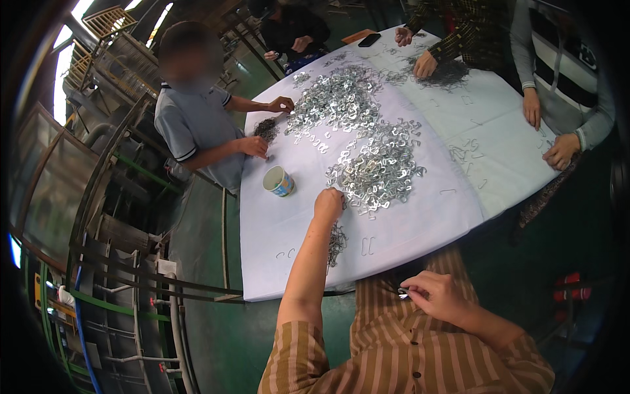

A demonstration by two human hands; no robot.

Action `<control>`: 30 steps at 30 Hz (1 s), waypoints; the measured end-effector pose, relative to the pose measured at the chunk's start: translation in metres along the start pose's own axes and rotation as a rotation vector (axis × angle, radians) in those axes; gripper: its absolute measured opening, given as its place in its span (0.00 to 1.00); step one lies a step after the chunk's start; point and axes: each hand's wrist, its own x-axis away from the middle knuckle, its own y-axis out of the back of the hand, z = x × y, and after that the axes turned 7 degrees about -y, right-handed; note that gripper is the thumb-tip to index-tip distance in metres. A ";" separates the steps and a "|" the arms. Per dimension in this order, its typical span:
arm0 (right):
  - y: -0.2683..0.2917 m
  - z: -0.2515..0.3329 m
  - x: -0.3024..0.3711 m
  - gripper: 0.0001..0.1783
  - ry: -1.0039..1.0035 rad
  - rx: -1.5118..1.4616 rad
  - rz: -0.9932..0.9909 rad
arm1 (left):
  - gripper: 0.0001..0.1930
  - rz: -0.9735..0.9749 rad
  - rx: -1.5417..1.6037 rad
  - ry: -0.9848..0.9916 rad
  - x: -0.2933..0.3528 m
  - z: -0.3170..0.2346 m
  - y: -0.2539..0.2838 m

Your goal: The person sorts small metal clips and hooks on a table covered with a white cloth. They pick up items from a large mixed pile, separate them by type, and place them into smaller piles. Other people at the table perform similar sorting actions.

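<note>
A large heap of small, shiny, bent metal clips (377,174) lies on the white-covered table (407,243). My left hand (329,202) reaches to the heap's near left edge with its fingers curled; whatever lies between the fingertips is hidden. Beneath my left forearm sits a smaller pile of darker thin wire pieces (336,244). Over my lap, beside the table's near edge, my right hand (433,293) is closed in a pinch. A small shiny metal clip (403,294) sticks out from its fingertips.
A cup-shaped tub (279,181) stands left of the heap. One person (203,118) works at the left side; others work at the far end and right. Loose wire hooks (368,246) lie near the front edge. A dark phone (369,40) rests at the back.
</note>
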 end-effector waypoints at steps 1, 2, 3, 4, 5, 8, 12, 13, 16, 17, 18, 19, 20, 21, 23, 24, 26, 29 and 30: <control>0.001 0.000 0.000 0.11 0.006 0.010 0.008 | 0.06 -0.034 -0.002 -0.023 0.003 -0.002 -0.006; 0.001 -0.001 0.000 0.11 0.001 0.006 0.010 | 0.06 -0.069 -0.004 -0.045 0.005 -0.003 -0.010; 0.001 -0.001 0.000 0.11 -0.001 -0.001 0.009 | 0.06 -0.059 -0.013 -0.047 0.005 -0.005 -0.006; 0.001 -0.001 0.000 0.11 -0.004 -0.008 0.008 | 0.06 -0.049 -0.022 -0.049 0.005 -0.007 -0.003; 0.001 -0.002 0.000 0.11 -0.006 -0.004 0.010 | 0.06 -0.040 -0.031 -0.050 0.005 -0.009 0.001; 0.000 -0.005 0.001 0.11 -0.014 -0.006 0.007 | 0.04 -0.047 -0.005 -0.018 0.003 -0.004 0.019; -0.001 -0.008 0.002 0.11 -0.016 -0.016 -0.011 | 0.06 -0.514 0.032 0.212 -0.008 0.039 0.069; -0.001 -0.009 0.003 0.11 -0.014 -0.009 -0.010 | 0.07 -0.599 -0.061 0.255 -0.010 0.056 0.080; 0.000 -0.010 0.003 0.11 -0.017 -0.010 -0.009 | 0.11 -0.594 -0.156 0.298 -0.015 0.068 0.101; 0.000 -0.010 0.002 0.11 -0.015 -0.016 -0.009 | 0.12 -0.550 -0.157 0.295 -0.017 0.066 0.105; -0.001 -0.008 0.001 0.11 -0.015 -0.023 -0.007 | 0.13 -0.437 -0.044 0.269 -0.017 0.064 0.098; -0.003 -0.007 0.000 0.11 -0.014 -0.030 -0.002 | 0.14 -0.325 0.068 0.244 -0.017 0.058 0.086; -0.005 -0.007 0.001 0.11 -0.011 -0.040 0.006 | 0.15 -0.213 0.178 0.219 -0.017 0.049 0.072; -0.006 -0.009 0.001 0.11 -0.015 -0.043 -0.001 | 0.17 -0.084 0.175 0.231 -0.023 0.016 0.065; -0.008 -0.008 0.001 0.11 -0.016 -0.046 0.012 | 0.21 -0.081 0.280 0.160 -0.020 -0.016 0.023; -0.008 -0.007 0.002 0.11 -0.021 -0.040 0.022 | 0.23 -0.050 0.329 0.156 -0.018 -0.036 0.012; -0.006 -0.005 0.003 0.11 -0.028 -0.029 0.040 | 0.25 -0.112 0.247 0.067 -0.015 -0.065 -0.020; -0.004 -0.006 0.004 0.11 -0.041 -0.032 0.031 | 0.24 -0.071 0.304 -0.011 -0.015 -0.103 -0.013; -0.003 -0.006 0.004 0.11 -0.041 -0.029 0.029 | 0.23 -0.066 0.324 -0.039 -0.012 -0.108 -0.009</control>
